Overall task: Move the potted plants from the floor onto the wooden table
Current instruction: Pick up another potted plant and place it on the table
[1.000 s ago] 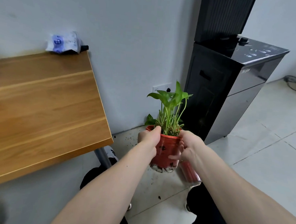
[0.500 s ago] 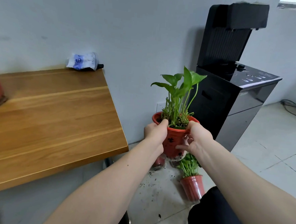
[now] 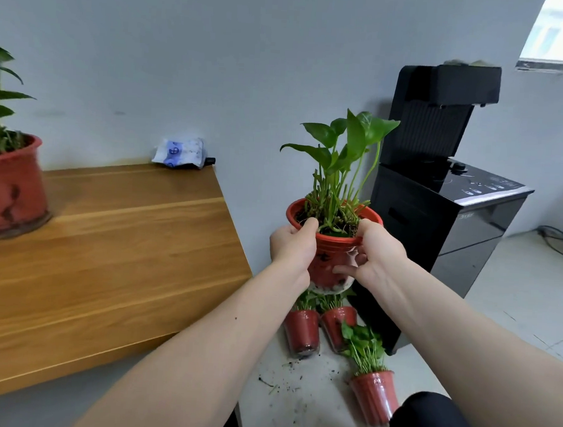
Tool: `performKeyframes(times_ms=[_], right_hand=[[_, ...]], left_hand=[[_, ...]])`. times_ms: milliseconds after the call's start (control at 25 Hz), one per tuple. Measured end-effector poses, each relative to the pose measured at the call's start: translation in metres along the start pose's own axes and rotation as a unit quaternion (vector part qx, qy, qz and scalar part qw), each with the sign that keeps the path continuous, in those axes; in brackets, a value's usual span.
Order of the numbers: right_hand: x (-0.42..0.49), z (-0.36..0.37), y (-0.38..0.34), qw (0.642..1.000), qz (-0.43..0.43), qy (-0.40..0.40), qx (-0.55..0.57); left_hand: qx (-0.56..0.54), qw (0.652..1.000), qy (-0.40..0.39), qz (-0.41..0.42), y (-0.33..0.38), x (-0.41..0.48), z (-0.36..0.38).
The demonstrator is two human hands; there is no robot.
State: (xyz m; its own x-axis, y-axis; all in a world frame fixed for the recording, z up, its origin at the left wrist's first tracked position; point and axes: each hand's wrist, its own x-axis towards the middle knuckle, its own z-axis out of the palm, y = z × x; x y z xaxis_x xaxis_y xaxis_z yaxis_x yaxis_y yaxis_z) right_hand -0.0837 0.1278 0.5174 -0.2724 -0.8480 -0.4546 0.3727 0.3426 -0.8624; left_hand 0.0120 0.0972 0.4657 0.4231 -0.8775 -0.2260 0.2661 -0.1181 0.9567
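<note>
Left hand and right hand both curled around red pot with leafy plant, thumbs on rim, fingers wrapped on sides; pot held in air, right of wooden table, above floor; another potted plant stands on table at far left; three small pots on floor below, near black appliance; crumpled blue-white wrapper at table's far right corner.

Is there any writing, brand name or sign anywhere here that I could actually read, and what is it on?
Nothing reads clearly.
Blue-and-white packet on the wooden table: blue print, too blurred.
Black dispenser: pale front logo and top-panel icons, too small.
Red pot held in the left hand and right hand: dark mark, unreadable.
</note>
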Motion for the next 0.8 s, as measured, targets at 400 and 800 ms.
performKeyframes(times_ms=[400,800], right_hand=[[-0.032,0.052,-0.020,0.997,-0.016,-0.072,0.010],[-0.063,0.122,-0.022,0.986,-0.051,-0.146,-0.061]], left_hand=[[-0.027,0.999,0.023,0.034,0.061,0.012,-0.039],[-0.074,0.993,0.067,0.061,0.109,0.015,-0.100]])
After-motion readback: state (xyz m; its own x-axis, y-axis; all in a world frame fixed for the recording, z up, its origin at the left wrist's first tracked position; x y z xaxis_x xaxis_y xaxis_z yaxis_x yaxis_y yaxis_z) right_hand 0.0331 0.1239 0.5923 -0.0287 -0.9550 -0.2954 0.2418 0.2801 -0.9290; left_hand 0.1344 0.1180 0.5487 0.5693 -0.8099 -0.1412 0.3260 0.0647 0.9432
